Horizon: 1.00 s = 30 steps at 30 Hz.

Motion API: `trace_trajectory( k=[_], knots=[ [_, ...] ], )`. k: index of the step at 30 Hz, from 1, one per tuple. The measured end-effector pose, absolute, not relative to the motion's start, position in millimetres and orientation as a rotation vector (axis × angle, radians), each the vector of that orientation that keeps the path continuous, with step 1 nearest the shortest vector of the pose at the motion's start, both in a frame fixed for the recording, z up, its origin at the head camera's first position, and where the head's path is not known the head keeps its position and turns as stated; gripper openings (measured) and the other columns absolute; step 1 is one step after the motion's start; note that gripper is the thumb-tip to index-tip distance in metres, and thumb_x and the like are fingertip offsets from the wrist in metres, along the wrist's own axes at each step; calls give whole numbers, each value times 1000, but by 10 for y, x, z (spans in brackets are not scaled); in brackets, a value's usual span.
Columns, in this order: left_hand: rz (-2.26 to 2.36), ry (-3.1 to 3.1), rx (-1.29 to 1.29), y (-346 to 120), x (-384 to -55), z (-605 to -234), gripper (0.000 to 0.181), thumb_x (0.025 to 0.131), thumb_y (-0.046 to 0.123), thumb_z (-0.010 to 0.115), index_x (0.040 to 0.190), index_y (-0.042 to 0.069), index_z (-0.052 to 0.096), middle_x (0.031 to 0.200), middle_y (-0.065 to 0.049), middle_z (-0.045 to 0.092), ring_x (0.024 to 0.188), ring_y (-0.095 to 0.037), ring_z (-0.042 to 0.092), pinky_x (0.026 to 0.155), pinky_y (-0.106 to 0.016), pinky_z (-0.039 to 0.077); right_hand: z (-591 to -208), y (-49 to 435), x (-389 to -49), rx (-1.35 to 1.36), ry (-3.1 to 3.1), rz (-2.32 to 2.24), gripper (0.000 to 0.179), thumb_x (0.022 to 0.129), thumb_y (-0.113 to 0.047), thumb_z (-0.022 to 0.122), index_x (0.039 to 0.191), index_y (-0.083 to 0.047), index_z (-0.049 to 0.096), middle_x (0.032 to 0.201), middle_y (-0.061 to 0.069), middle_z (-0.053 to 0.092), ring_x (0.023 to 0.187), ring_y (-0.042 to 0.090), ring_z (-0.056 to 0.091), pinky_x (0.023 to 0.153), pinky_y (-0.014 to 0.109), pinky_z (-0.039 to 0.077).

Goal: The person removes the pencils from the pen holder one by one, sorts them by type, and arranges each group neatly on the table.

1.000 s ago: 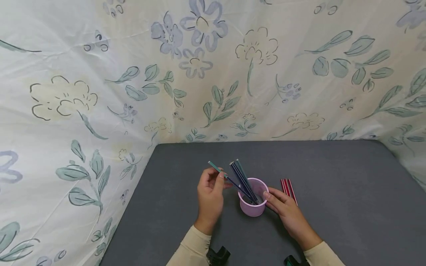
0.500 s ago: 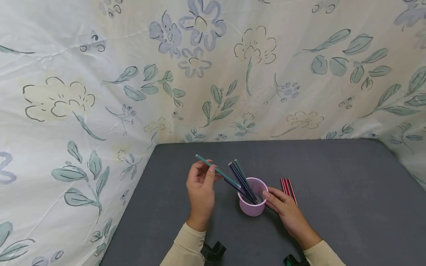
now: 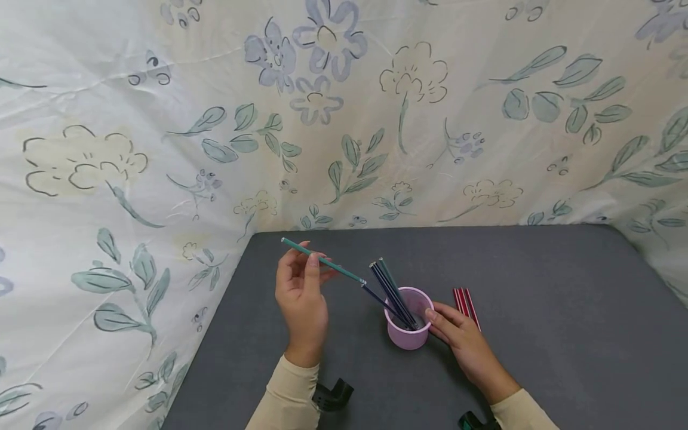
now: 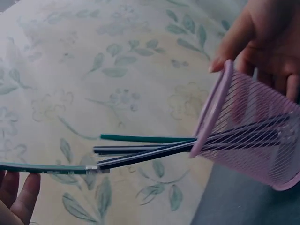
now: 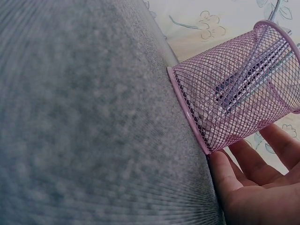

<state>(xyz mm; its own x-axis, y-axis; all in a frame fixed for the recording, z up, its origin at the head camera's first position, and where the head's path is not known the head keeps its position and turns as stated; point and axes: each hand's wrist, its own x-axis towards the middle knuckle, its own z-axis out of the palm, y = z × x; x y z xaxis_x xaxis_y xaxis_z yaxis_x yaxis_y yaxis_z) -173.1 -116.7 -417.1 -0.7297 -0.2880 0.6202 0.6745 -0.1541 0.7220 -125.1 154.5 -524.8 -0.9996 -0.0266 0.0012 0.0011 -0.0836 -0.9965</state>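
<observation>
My left hand point(image 3: 302, 307) pinches a teal pencil point(image 3: 344, 272) between thumb and fingers, left of a pink mesh pencil cup point(image 3: 407, 341). The pencil slants down to the right, and its silver-banded end overlaps the tip of a dark blue pencil point(image 4: 136, 158) leaning out of the cup. Several dark pencils point(image 3: 386, 283) and another teal one point(image 4: 140, 138) stand tilted in the cup. At the cup's right side, my right hand point(image 3: 467, 343) grips it, thumb at the rim and fingers along the outer mesh. Through the mesh in the right wrist view, the pencils' lower ends show.
Several red-and-white striped pencils point(image 3: 466, 303) lie on the dark grey table point(image 3: 564, 310), just beyond my right hand and partly hidden by it. Floral cloth point(image 3: 344, 179) hangs behind the table and along its left side. Black wrist mounts point(image 3: 333, 395) sit below both hands.
My left hand has moved left and slightly up, drawing the teal pencil out of the cup and away from it. My right hand and the cup stay in place.
</observation>
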Motion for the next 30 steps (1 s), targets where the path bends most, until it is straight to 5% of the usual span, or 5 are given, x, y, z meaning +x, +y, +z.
trace_trajectory(
  k=[7,13,18,30],
  knots=[
    [-1920,-1468,-393,-1266,-1760,-4082,33,109,1,66,141,-1,61,113,-27,63,102,-35,68,82,-48,64,-5271,1565,-1260,-44,2110,-2308,44,114,-12,58,145,18,55,146,36,56,125,13,65,98,25,54],
    [-1925,-1533,-332,-1351,-1790,-4087,35,105,0,70,139,-2,61,108,-23,63,92,-30,70,72,-38,64,-5281,1574,-1274,-35,2107,-2292,45,114,-13,59,146,18,54,147,36,56,126,13,64,99,25,54],
    [-1933,-1648,-272,-1424,-1831,-4171,42,104,0,73,143,-7,56,108,-22,64,87,-25,70,66,-33,63,-5277,1579,-1282,-39,2108,-2288,46,114,-14,58,147,18,53,148,35,56,126,13,64,99,25,54],
    [-1951,-2018,-215,-1503,-1912,-4525,38,103,-1,74,140,2,68,107,-17,66,87,-24,70,63,-32,62,-5261,1605,-1308,-72,2101,-2290,45,115,-12,57,147,19,52,148,37,55,127,13,64,99,26,54]
  ],
)
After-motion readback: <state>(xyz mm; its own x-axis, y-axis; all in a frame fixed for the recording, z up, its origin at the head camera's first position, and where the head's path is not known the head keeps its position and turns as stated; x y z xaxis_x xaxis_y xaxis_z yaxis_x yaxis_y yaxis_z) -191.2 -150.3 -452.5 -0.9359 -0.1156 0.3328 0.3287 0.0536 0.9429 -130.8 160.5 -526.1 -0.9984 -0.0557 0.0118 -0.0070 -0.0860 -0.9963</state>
